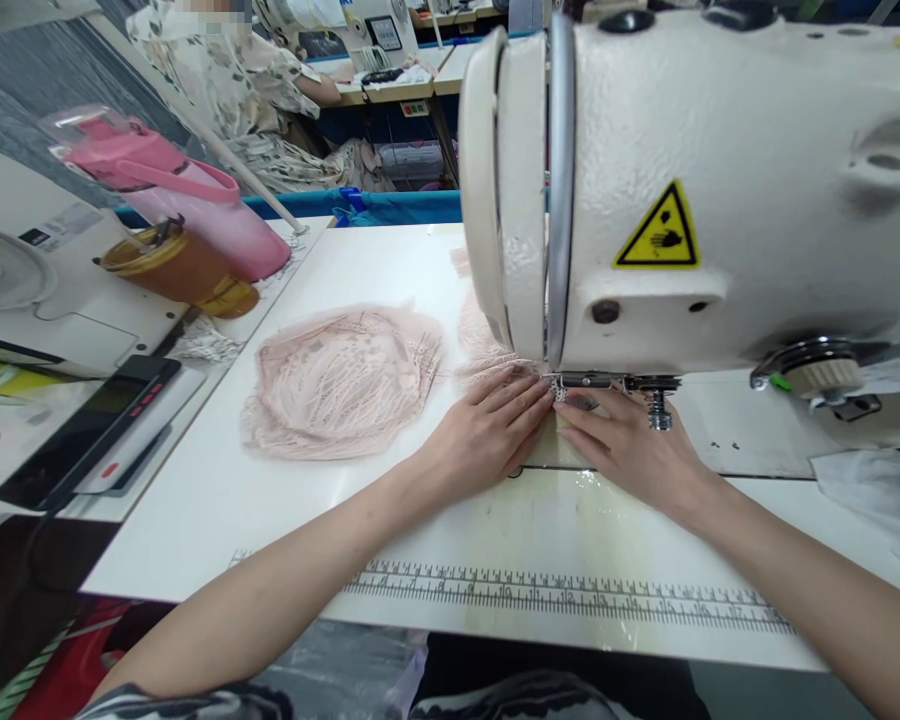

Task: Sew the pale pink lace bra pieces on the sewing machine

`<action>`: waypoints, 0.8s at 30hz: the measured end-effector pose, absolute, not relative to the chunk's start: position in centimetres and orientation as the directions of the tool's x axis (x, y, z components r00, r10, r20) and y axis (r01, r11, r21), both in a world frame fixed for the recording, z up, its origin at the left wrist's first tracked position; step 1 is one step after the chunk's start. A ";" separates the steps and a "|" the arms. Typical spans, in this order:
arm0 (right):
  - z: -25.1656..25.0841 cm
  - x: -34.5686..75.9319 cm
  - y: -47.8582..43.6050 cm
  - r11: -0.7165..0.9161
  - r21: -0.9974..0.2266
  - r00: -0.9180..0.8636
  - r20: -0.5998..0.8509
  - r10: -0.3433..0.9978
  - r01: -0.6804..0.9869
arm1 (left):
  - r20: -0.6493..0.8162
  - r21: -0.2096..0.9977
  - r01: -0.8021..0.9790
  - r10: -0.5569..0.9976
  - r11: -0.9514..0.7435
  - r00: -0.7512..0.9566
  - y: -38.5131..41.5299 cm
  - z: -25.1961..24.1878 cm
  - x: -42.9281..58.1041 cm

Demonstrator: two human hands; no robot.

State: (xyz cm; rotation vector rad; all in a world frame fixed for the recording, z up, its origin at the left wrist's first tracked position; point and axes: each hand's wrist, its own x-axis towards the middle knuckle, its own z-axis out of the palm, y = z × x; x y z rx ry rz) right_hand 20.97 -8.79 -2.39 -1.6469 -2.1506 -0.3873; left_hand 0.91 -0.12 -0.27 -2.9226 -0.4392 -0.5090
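A large white sewing machine (720,190) fills the upper right, its presser foot (581,383) just beyond my fingertips. My left hand (487,430) lies flat, fingers pressing a strip of pale pink lace (487,345) that runs under the foot. My right hand (622,445) rests flat beside it, fingertips at the foot, on the same piece. The fabric under my hands is mostly hidden. A pile of pink lace pieces (341,380) lies to the left on the white table (217,500).
A printed ruler strip (570,595) runs along the table's near edge. At the left stand a pink bottle (187,195), a brown jar (180,265), a black control panel (97,425) and another white machine (30,270). A person in a floral top (240,90) sits behind.
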 end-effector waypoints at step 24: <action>-2.0 20.6 -8.6 0.247 0.004 -0.224 0.433 0.873 0.969 | 0.269 0.052 0.337 0.338 -0.940 0.902 0.4 -0.2 1.1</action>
